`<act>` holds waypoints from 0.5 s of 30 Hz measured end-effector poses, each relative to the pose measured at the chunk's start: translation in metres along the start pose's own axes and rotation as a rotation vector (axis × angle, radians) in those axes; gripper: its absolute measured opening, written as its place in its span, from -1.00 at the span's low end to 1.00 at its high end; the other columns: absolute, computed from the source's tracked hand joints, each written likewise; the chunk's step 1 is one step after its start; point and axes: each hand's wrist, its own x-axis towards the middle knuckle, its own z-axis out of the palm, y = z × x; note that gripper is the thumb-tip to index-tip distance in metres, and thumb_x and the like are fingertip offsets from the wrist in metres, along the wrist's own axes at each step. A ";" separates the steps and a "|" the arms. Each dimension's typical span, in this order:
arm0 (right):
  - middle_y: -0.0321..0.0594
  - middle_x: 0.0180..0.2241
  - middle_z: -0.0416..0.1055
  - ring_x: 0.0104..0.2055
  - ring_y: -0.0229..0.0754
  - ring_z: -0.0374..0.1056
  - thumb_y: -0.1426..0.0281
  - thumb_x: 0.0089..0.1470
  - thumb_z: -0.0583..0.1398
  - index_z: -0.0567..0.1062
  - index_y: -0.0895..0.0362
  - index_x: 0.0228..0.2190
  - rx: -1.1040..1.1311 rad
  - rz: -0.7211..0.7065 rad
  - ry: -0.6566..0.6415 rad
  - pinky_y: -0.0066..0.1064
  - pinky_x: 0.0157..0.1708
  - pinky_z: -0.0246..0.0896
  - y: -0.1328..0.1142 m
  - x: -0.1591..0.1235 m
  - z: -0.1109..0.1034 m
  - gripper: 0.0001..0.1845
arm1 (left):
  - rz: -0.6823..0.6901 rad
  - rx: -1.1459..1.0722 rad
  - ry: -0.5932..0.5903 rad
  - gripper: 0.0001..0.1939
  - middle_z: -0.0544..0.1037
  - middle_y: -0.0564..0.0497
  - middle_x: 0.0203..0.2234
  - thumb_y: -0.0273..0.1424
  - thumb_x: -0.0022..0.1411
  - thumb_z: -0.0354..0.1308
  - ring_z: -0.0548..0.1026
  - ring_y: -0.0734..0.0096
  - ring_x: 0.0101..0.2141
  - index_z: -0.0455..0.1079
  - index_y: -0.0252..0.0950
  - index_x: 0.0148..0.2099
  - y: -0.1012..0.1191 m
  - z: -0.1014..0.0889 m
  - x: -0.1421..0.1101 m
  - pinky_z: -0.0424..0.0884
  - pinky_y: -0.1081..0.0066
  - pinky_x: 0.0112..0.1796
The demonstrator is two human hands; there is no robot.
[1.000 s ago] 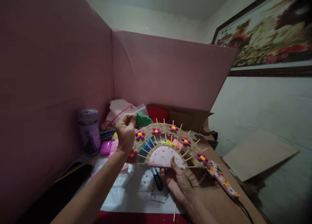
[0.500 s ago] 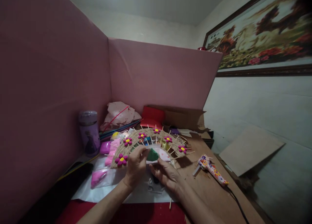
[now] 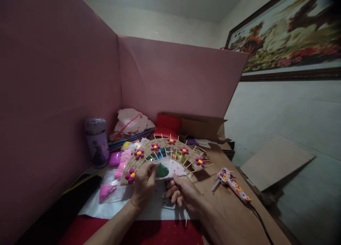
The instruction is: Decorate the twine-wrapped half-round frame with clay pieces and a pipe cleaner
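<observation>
A half-round twine weaving (image 3: 162,145) on thin wooden sticks, with purple and yellow flowers (image 3: 139,153) along its arch, stands before me. At its inner middle is a white piece with pink dots (image 3: 177,168). A dark green patch (image 3: 162,170) shows over its left part; whether it lies in a clear bag, I cannot tell. My left hand (image 3: 145,179) is closed, pinching the left end beside the green patch. The thumb of my right hand (image 3: 183,190) presses the dotted piece's lower right edge, its other fingers curled below.
A flower-patterned glue gun (image 3: 233,184) with a black cord lies on the wooden table (image 3: 221,209) at right. Bags of pink material (image 3: 108,192) and a purple tumbler (image 3: 96,143) are at left. Dotted cloth (image 3: 131,122), red material (image 3: 168,123) and cardboard (image 3: 204,127) sit behind.
My left hand has shifted slightly left, and the green patch with it. More of the dotted piece shows. My right hand's fingers have curled below it. The view has tilted slightly.
</observation>
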 end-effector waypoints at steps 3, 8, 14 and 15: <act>-0.12 -0.71 0.45 -0.84 -0.37 0.21 -0.01 0.10 0.04 0.41 0.28 -0.59 -0.210 0.026 -0.013 -0.66 -0.91 -0.16 0.005 0.003 -0.001 -0.40 | -0.019 -0.013 0.001 -0.84 0.37 0.07 -0.55 -0.37 0.22 0.05 0.31 0.44 -0.51 0.35 -0.28 -0.39 0.000 0.000 0.000 0.23 0.46 -0.44; -0.35 -0.85 0.25 -0.86 -0.40 0.01 -0.06 0.08 0.00 0.38 0.18 -0.66 -0.553 -0.294 0.104 -0.56 -0.82 -0.20 0.007 -0.005 0.008 -0.38 | -0.072 -0.087 -0.005 -0.85 0.39 0.08 -0.55 -0.36 0.20 0.07 0.33 0.44 -0.49 0.38 -0.27 -0.39 0.001 0.001 0.000 0.25 0.48 -0.42; -0.34 -0.66 0.18 -0.59 -0.32 0.10 0.20 0.16 0.06 0.30 0.13 -0.67 -0.784 -0.894 0.455 -0.48 -0.55 -0.01 -0.002 -0.028 0.021 -0.57 | -0.171 -0.206 -0.051 -0.81 0.38 0.08 -0.54 -0.31 0.22 0.04 0.34 0.44 -0.48 0.36 -0.27 -0.40 0.006 0.002 -0.001 0.26 0.49 -0.45; -0.34 -0.63 0.19 -0.57 -0.31 0.11 0.23 0.16 0.07 0.31 0.12 -0.63 -0.756 -0.910 0.475 -0.48 -0.54 0.00 -0.002 -0.031 0.022 -0.62 | -0.178 -0.214 -0.065 -0.80 0.38 0.08 -0.54 -0.31 0.23 0.04 0.33 0.45 -0.48 0.36 -0.27 -0.40 0.007 0.002 -0.002 0.26 0.49 -0.45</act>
